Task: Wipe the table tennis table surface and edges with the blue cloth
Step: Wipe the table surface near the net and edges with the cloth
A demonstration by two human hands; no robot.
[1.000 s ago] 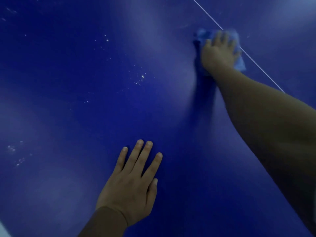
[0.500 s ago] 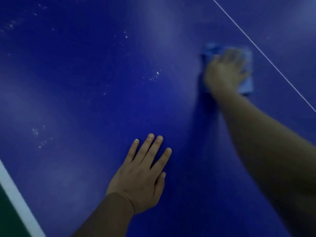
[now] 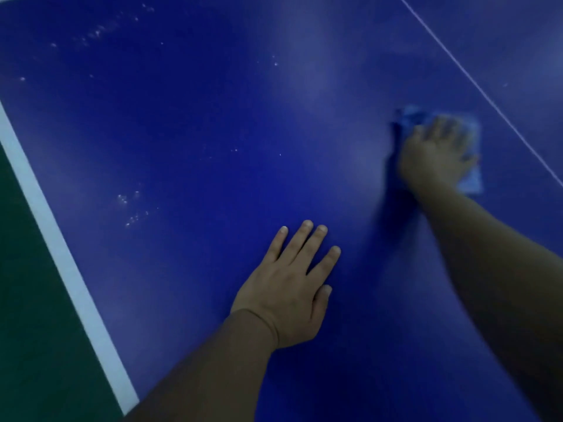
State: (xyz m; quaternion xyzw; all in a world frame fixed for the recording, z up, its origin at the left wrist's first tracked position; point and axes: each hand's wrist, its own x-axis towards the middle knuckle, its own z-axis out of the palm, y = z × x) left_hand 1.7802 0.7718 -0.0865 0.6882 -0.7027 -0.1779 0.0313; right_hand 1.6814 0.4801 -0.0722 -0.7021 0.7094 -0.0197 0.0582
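Mid-wipe on the open surface, I'd say, with the edges not yet touched. The right hand (image 3: 435,153) presses flat on the blue cloth (image 3: 472,178), fingers straight and slightly apart on top of it, though blur softens the detail. The cloth lies crumpled and soft on the table tennis table (image 3: 189,123), just beside the thin white centre line (image 3: 475,83) and well apart from the broad white edge stripe (image 3: 61,254). The left hand (image 3: 289,287) lies palm down on the bare top, fingers straight and a little fanned, bracing. The top is smooth, matt, deep blue. White specks (image 3: 131,208) dot it towards the striped edge, so the next pass probably calls for a long sweep that way, cloth kept flat under the palm.
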